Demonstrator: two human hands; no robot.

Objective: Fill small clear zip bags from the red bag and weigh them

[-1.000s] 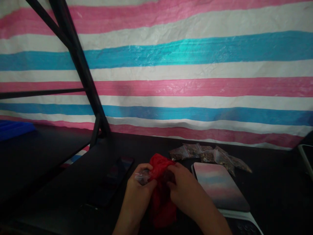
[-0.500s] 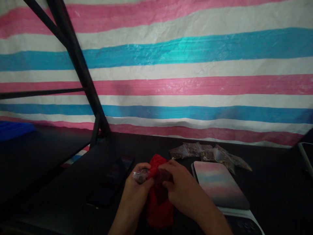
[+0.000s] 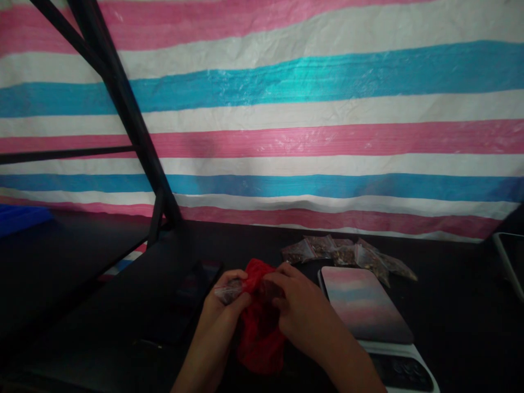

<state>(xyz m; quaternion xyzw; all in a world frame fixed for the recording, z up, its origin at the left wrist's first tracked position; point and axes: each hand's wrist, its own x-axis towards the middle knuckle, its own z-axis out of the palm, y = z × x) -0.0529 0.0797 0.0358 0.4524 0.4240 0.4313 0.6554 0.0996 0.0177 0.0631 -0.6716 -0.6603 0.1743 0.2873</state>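
Note:
Between my hands, low in the middle of the view, is a red cloth pouch (image 3: pixel 262 344), its lower part hanging loose. My left hand (image 3: pixel 219 314) is closed on the pouch's upper left side. A small clear plastic bag (image 3: pixel 229 292) pokes out between its thumb and fingers. My right hand (image 3: pixel 303 305) pinches the pouch's upper right side, its fingertips partly hidden in the red folds. Something dark shows by these fingertips, too dim to name.
Right of my hands stands a digital scale (image 3: pixel 368 305) with a reflective plate. Behind it lie several zip bags of brown dried bits (image 3: pixel 347 255). A dark flat object (image 3: pixel 192 295) lies left. A black metal frame (image 3: pixel 135 125) rises before a striped sheet (image 3: pixel 286 142). A blue tray (image 3: pixel 24 218) sits far left.
The view has shifted slightly, so most things appear a little further left. Both hands still grip the red pouch, with only small finger movements.

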